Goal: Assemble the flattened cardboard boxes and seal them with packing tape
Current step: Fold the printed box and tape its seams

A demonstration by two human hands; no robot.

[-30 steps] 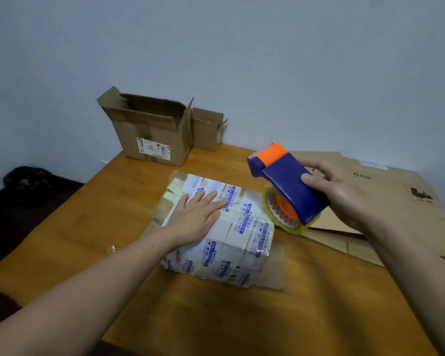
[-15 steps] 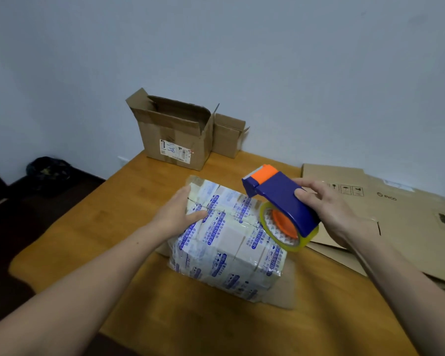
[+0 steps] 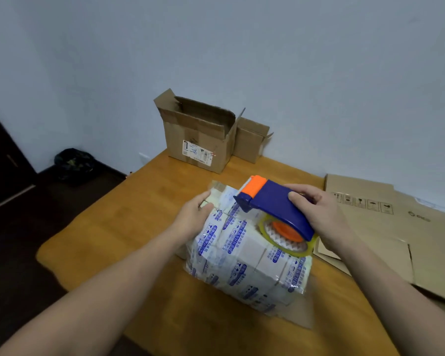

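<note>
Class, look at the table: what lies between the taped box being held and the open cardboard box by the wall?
Only bare wooden table lies between the taped box and the open cardboard box, as the head view shows.

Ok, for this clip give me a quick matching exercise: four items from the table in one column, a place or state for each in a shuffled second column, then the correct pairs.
Items:
1. tape dispenser
2. taped box
3. open cardboard box
4. flattened cardboard

Descriptions:
A. lying flat at the table's right side
B. standing at the far edge by the wall, flaps up
C. held in the right hand above the box
D. in the middle of the table, left hand on its far left corner

Pairs: 1-C, 2-D, 3-B, 4-A
</note>
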